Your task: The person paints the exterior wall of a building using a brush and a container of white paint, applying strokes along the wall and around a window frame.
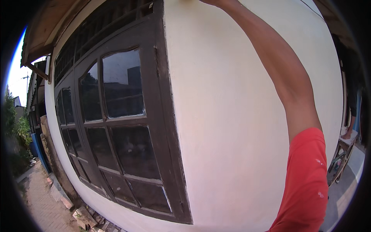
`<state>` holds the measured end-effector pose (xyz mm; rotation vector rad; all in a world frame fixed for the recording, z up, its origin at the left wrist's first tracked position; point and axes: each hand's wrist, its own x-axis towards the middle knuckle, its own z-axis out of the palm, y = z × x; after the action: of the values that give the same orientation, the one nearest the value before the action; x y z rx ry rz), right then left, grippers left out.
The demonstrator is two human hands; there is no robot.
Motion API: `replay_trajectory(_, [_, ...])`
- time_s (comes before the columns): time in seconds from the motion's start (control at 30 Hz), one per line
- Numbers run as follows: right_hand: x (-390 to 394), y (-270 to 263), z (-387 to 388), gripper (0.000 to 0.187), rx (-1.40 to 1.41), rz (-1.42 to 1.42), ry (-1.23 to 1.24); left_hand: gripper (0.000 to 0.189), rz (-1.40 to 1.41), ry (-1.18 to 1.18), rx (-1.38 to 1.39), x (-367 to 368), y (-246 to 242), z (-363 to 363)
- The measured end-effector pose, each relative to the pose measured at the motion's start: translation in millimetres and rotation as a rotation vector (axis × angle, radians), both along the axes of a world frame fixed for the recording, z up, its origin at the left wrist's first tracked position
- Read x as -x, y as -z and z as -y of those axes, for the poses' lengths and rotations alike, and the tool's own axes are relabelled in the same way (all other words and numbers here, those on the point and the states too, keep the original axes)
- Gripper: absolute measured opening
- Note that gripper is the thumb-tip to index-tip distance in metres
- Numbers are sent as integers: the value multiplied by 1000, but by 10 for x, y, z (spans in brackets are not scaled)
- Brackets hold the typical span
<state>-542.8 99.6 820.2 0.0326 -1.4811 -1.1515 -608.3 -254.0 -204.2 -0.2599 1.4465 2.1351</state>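
Observation:
My right arm, in a red sleeve (308, 174) with pale paint spots, stretches up in front of a cream-white wall (232, 130). Only a sliver of my right hand (213, 2) shows at the top edge, close to the wall. The fingers are cut off, so its grip is hidden. A blurred yellowish patch lies just left of it at the frame's rim. My left hand is out of view. Left of the bare wall stretch is a dark brown wooden window frame (166, 121) with glass panes (123, 84), whose edges carry whitish smears.
A wooden eave (47, 26) juts out at upper left. Below the window, broken bricks (84, 217) lie along the wall beside a paved path (50, 203). At far right another person's foot (346, 135) rests on a raised wooden stand (337, 171).

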Motion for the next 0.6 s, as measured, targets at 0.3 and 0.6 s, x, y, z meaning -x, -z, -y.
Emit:
replay_trajectory(0.3, [-10, 2777, 115, 21, -17, 763, -85, 86, -54, 27, -12, 80, 10, -121])
replay_trajectory(0.6, [-623, 248, -209, 27, 266, 53, -205, 88, -44, -16, -40, -57, 4, -289])
